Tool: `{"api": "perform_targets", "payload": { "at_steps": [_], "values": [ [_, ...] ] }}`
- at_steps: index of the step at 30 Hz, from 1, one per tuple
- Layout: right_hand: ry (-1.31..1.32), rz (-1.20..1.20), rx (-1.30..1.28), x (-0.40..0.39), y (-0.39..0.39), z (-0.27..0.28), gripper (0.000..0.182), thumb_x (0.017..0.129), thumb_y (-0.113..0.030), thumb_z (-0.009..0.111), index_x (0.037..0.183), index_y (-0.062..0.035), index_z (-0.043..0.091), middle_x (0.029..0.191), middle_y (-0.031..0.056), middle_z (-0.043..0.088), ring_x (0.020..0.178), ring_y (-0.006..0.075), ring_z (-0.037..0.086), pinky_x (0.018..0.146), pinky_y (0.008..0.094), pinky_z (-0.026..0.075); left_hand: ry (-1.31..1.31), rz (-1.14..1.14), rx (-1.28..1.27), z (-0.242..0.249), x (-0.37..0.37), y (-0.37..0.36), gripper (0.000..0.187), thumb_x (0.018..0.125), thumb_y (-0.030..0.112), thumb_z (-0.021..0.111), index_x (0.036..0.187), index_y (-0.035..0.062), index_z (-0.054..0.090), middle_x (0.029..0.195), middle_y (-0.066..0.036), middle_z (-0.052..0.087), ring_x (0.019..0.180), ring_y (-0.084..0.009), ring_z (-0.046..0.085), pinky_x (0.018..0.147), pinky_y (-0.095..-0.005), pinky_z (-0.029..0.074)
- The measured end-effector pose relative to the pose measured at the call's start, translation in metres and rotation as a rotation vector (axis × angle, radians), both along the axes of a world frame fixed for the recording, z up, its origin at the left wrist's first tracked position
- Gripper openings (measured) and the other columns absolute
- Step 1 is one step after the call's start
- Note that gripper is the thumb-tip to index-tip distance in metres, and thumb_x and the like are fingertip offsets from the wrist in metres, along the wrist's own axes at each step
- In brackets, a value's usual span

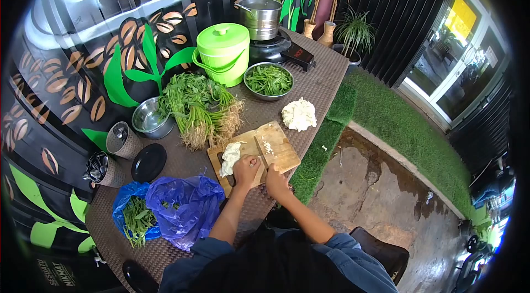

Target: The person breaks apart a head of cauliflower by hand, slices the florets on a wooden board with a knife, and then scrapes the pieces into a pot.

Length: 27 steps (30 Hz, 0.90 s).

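Note:
A wooden cutting board (285, 155) lies before me near the table's edge. My right hand (277, 182) is closed around a knife, whose blade points away across the board. Beside it, my left hand (247, 171) is closed with fingertips pinched together over the board; what they hold is too small to make out. Small white chopped bits (268, 148) lie on the board by the blade. At the board's left part rests a soft white lump (231, 157), just beyond my left hand. A larger white pile (299, 114) sits on the table past the board.
Leafy greens with roots (193, 105) lie behind the board, near a steel bowl (150, 119). Farther back are a bowl of cut greens (269, 81), a green lidded bucket (223, 53) and a pot (260, 18) on a stove. Plastic bags (185, 210) sit at left.

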State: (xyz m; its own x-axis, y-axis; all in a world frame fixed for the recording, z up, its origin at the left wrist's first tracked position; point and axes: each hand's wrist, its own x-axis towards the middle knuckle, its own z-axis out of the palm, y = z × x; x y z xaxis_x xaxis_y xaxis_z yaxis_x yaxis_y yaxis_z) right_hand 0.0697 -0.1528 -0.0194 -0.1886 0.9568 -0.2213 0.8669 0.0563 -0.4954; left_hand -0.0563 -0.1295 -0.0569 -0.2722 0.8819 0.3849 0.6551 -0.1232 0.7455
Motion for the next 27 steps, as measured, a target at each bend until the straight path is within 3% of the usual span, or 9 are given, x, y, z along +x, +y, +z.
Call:
{"api": "perform_targets", "payload": {
  "at_steps": [5,7,8,12,17,19,22,24,27],
  "values": [
    [-0.002,0.01,0.004,0.004,0.018,-0.004,0.024,0.088,-0.013,0.047,0.104,0.0044,0.041,0.09,0.0314,0.062,0.087,0.0461,0.062,0.073,0.0508,0.051,0.003,0.008,0.017,-0.003,0.002,-0.001,0.012,0.074,0.016,0.069,0.077,0.0046,0.07,0.068,-0.009,0.061,0.065,-0.027,0.061,0.059,-0.0354,0.048],
    [-0.112,0.117,-0.056,0.007,0.031,0.001,0.037,0.083,-0.009,0.053,0.115,0.0053,0.038,0.092,0.0273,0.063,0.085,0.0411,0.065,0.072,0.046,0.054,0.0,0.006,-0.011,0.002,0.003,-0.003,0.013,0.074,0.017,0.069,0.077,0.0039,0.069,0.068,-0.009,0.061,0.065,-0.0271,0.061,0.059,-0.0356,0.048],
    [-0.083,0.122,-0.016,0.009,0.029,0.002,0.025,0.087,-0.011,0.047,0.105,0.005,0.041,0.087,0.0313,0.062,0.084,0.0462,0.063,0.071,0.0498,0.052,0.0,0.006,-0.013,0.005,0.004,-0.004,0.013,0.074,0.017,0.069,0.077,0.0039,0.069,0.068,-0.009,0.061,0.065,-0.0271,0.061,0.059,-0.0356,0.048],
    [-0.016,0.038,-0.032,-0.004,0.009,-0.002,0.027,0.085,-0.01,0.049,0.107,0.0053,0.04,0.09,0.0308,0.062,0.084,0.0453,0.063,0.072,0.0494,0.052,-0.007,0.021,-0.014,0.004,0.003,-0.004,0.014,0.075,0.017,0.068,0.078,0.0037,0.07,0.068,-0.01,0.06,0.065,-0.0274,0.061,0.059,-0.0357,0.048],
    [-0.068,0.021,0.05,-0.01,0.026,-0.011,0.036,0.083,-0.008,0.053,0.112,0.005,0.038,0.089,0.0286,0.063,0.084,0.0401,0.066,0.069,0.0464,0.054,-0.012,0.028,0.006,-0.002,0.003,-0.004,0.013,0.074,0.016,0.068,0.079,0.0038,0.07,0.068,-0.01,0.06,0.065,-0.0278,0.06,0.059,-0.0361,0.047],
    [-0.135,0.062,0.063,-0.007,0.029,0.005,0.036,0.086,-0.012,0.048,0.117,0.0044,0.038,0.089,0.025,0.064,0.084,0.0373,0.067,0.069,0.0418,0.055,-0.022,0.019,0.023,-0.002,0.003,-0.003,0.012,0.074,0.015,0.068,0.078,0.004,0.07,0.068,-0.009,0.06,0.064,-0.0279,0.06,0.058,-0.0365,0.047],
    [-0.139,0.091,-0.135,-0.008,0.024,0.011,0.035,0.086,-0.012,0.05,0.114,0.0036,0.038,0.09,0.0251,0.064,0.084,0.0373,0.066,0.07,0.0417,0.055,0.002,0.023,-0.026,0.002,0.003,-0.004,0.012,0.074,0.015,0.068,0.078,0.004,0.07,0.068,-0.009,0.059,0.064,-0.0276,0.06,0.058,-0.0361,0.047],
    [-0.09,-0.016,0.038,-0.013,0.01,-0.006,0.035,0.083,-0.012,0.054,0.111,0.0033,0.04,0.09,0.0249,0.064,0.084,0.0381,0.066,0.071,0.0431,0.054,-0.008,0.012,-0.005,0.003,0.002,-0.004,0.012,0.074,0.015,0.068,0.079,0.0041,0.07,0.068,-0.01,0.059,0.064,-0.0274,0.06,0.058,-0.0358,0.047],
    [-0.091,-0.01,0.047,-0.016,0.017,-0.01,0.034,0.083,-0.012,0.055,0.109,0.0029,0.04,0.088,0.0248,0.065,0.084,0.0385,0.066,0.071,0.0447,0.054,-0.017,0.001,0.024,0.003,0.002,-0.003,0.012,0.074,0.014,0.069,0.079,0.0042,0.07,0.069,-0.01,0.059,0.064,-0.027,0.06,0.058,-0.0351,0.046]
  ]
}}
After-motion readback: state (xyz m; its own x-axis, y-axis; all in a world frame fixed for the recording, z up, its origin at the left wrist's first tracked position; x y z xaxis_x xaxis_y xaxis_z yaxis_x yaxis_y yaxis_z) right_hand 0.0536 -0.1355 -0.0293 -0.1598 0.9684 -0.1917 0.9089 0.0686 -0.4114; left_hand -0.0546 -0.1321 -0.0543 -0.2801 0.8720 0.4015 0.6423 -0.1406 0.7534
